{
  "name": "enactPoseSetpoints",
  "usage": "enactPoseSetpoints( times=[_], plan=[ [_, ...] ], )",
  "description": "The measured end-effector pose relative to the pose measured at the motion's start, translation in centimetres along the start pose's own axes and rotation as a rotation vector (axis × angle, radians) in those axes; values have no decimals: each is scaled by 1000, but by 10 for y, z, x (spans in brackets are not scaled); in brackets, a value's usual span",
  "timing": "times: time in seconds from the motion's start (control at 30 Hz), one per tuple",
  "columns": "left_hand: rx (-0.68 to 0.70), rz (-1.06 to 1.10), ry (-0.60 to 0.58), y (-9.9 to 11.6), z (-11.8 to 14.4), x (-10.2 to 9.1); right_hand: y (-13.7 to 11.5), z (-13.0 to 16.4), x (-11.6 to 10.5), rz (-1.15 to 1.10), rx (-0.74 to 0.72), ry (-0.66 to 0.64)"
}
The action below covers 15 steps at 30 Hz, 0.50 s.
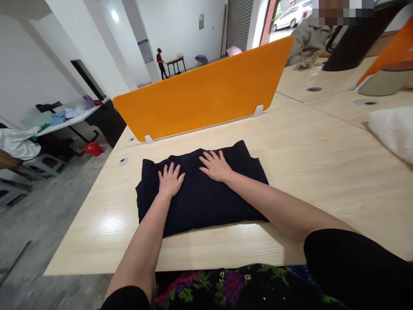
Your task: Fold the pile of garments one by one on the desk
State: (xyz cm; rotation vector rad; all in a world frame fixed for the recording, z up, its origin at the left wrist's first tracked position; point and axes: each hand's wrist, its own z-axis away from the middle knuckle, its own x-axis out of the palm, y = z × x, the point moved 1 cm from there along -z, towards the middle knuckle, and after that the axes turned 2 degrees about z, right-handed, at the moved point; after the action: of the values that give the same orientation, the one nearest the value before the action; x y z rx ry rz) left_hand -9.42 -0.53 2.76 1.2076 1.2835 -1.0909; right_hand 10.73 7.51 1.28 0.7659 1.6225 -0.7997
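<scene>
A dark navy piece of folded cloth [206, 198] lies flat on the pale wooden table [322, 172], wider than it is deep. Its far edge is uneven, with corners sticking up at both ends. On its left part rests my left hand [170, 181], palm down with fingers spread. My right hand [215, 166] lies flat near the middle of the far edge, fingers apart, touching the cloth. Neither hand grips anything. Whether the cloth is a garment I cannot tell.
An orange divider panel [206, 90] stands behind the cloth on white clips. A white bag [393, 131] lies at the right edge. Across the divider sits a person [309, 36] beside a dark monitor [351, 47]. Left, beyond the table's edge, are stools [45, 163] and a red bucket [93, 149].
</scene>
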Motion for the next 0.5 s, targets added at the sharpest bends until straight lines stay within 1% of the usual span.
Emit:
enactPoseSetpoints(
  times=[0.1, 0.17, 0.23, 0.3, 0.37, 0.4, 0.43, 0.5],
  plan=[
    [-66, -52, 89, -19, 3, -6, 4, -1, -1, -22, -11, 9],
    [-176, -85, 126, -39, 7, -11, 3, -2, -4, -35, -12, 18],
    [-280, -57, 107, -58, 11, -17, 2, -2, -6, -37, -5, 25],
    [-327, -2, 50, -70, 13, -25, 1, -2, -7, -35, 1, 22],
    [-334, -6, 7, -67, 14, -33, 1, -3, -10, -41, -2, 17],
    [-323, -36, 25, -61, 15, -37, 1, -3, -11, -47, -6, 17],
    [-297, -76, 70, -52, 17, -40, 1, -4, -11, -50, -10, 20],
    [-195, -149, 175, -29, 25, -39, -1, -5, -12, -48, -14, 30]
  ],
)
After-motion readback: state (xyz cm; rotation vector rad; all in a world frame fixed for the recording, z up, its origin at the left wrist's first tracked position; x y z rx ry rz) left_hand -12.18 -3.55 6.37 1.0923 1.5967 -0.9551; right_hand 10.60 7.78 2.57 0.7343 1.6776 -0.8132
